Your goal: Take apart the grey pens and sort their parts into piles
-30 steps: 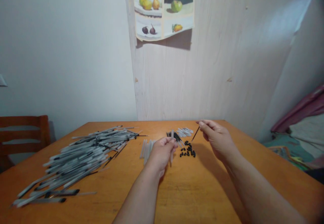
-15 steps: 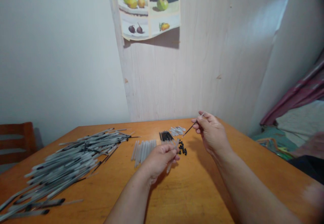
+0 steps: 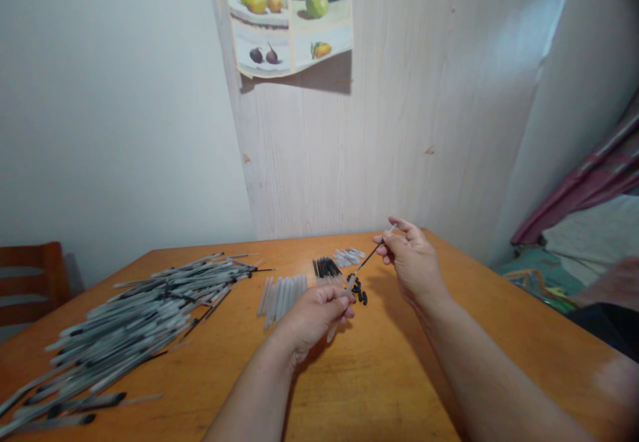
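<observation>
My left hand (image 3: 317, 314) is closed around a translucent white pen barrel (image 3: 350, 287), whose upper end sticks out past the thumb and whose lower end shows beneath the fingers. Pinched in my right hand (image 3: 412, 255) is a thin pen refill (image 3: 370, 255), dark along its lower part and pale at the top. It slants down to the left, its tip at or very near the upper end of the barrel; whether the two touch I cannot tell. Small black caps (image 3: 363, 297) lie just behind my left hand, beside a row of dark refills (image 3: 327, 267).
Translucent barrels (image 3: 283, 295) lie in a row left of my left hand. Small whitish pieces (image 3: 348, 256) sit near the wooden table's (image 3: 379, 389) back edge. A large heap of pens (image 3: 150, 319) covers the left side. A wooden chair (image 3: 32, 282) stands beyond it.
My right hand has moved slightly left, bringing the refill's tip down to the barrel's upper end. My left hand stays nearly still, holding the barrel. The view has shifted a little.
</observation>
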`<state>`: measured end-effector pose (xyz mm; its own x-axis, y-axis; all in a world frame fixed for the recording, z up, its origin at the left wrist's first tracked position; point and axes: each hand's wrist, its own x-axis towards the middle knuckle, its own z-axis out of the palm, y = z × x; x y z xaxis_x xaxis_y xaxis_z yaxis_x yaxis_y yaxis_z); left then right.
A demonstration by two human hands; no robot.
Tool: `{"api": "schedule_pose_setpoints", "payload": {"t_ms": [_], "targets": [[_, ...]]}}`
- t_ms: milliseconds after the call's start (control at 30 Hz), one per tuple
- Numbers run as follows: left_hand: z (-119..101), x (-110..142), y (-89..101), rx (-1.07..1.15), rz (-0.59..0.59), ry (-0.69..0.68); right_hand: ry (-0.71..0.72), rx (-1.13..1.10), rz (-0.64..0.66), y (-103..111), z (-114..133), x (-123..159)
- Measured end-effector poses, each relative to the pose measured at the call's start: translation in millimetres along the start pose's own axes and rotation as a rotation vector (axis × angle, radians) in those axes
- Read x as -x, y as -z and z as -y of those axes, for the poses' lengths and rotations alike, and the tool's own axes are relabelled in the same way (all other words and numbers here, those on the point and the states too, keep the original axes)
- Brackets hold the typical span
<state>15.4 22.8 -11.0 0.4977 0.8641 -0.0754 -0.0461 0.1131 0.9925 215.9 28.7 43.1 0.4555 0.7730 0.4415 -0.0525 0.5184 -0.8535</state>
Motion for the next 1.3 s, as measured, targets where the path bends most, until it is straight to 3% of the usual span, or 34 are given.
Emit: {"api": "schedule_pose_setpoints", "payload": {"t_ms": [700,967,1300], "targets": [[3,-1,1.8,0.008,0.019,0.054,-0.074,0.024,0.105,-9,-4,9],[1,0,1.5,0.023,0.030,0.053,-0.086,0.057,0.086,-8,-9,8],[-10,5,-0.4,0.011,0.011,0.011,-0.132,0.142,0.224,-22,-17,20]]}}
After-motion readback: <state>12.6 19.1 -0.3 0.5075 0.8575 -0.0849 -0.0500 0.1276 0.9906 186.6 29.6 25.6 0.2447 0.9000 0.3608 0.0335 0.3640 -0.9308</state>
